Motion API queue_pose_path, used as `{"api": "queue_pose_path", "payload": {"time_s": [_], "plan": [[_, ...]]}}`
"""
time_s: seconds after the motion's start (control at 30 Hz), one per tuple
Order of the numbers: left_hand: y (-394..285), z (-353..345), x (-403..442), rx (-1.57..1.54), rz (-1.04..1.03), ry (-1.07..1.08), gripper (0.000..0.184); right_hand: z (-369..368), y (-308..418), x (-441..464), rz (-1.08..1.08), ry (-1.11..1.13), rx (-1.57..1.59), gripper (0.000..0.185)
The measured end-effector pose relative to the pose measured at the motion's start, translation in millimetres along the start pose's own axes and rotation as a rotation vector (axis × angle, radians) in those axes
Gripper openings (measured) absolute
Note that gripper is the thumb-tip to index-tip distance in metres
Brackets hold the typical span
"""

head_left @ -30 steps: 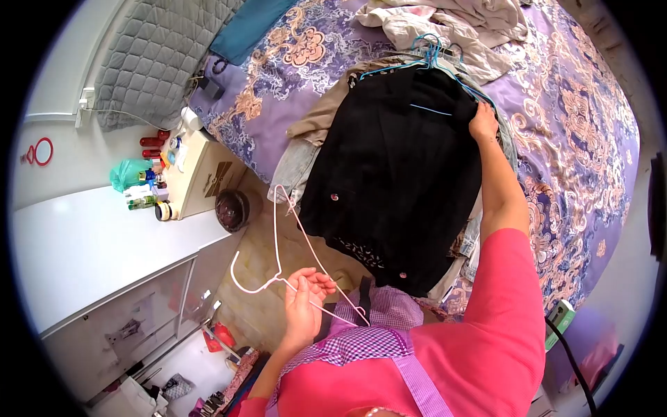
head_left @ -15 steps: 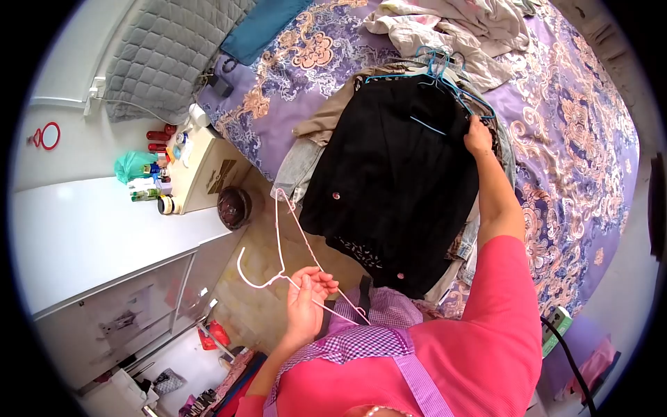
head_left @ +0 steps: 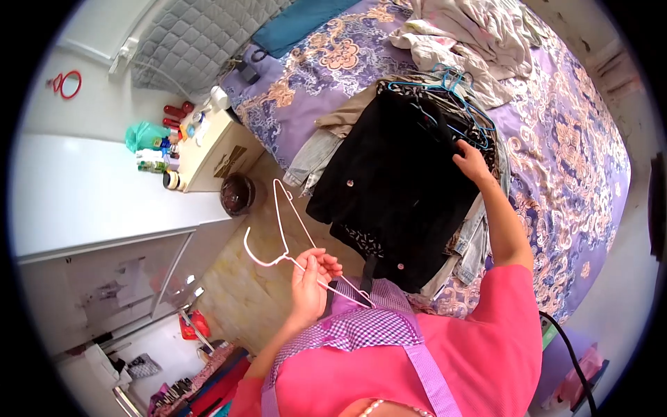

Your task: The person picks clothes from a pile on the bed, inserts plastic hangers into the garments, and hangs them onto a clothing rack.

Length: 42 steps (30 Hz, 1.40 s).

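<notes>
A black garment lies on top of a pile of clothes on the bed. Blue hangers stick out at the pile's top, and a patterned black garment shows beneath the black one. My right hand pinches the black garment near its upper right edge. Low in front of my body, my left hand has its fingers curled around a pale pink wire hanger, which carries nothing. The hanger's hook points left.
Crumpled pale cloth lies at the back of the bed. To the left stand a white cabinet, a small bedside cabinet with bottles, and a dark bin. A black cable runs at lower right.
My right hand has moved left and toward me, drawing the black garment's upper right edge off the blue hangers and exposing more patterned cloth. My left hand still holds the pink hanger.
</notes>
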<state>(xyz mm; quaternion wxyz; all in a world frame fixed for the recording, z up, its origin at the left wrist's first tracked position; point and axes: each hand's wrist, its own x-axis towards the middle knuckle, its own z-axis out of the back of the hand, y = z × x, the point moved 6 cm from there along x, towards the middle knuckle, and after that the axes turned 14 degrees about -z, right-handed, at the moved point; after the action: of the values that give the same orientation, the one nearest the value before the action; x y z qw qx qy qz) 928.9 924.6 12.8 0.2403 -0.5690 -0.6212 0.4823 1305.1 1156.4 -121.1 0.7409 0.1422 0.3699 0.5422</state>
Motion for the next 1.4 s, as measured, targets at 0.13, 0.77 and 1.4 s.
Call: {"api": "queue_pose_path", "payload": {"time_s": [0.13, 0.77, 1.4], "plan": [[-10.4, 1.9, -3.3, -0.026, -0.012, -0.014, 0.023, -4.5, 27.9, -34.9, 0.146, -0.019, 0.396, 0.026], [-54.7, -26.2, 71.7, -0.290, -0.091, -0.155, 0.028, -52.7, 180.8, -300.2, 0.457, 0.452, 0.409, 0.019], [-133.1, 143.2, -6.7, -0.509, -0.495, -0.135, 0.022, -116.1, 272.8, -404.6, 0.902, 0.688, 0.085, 0.019]]}}
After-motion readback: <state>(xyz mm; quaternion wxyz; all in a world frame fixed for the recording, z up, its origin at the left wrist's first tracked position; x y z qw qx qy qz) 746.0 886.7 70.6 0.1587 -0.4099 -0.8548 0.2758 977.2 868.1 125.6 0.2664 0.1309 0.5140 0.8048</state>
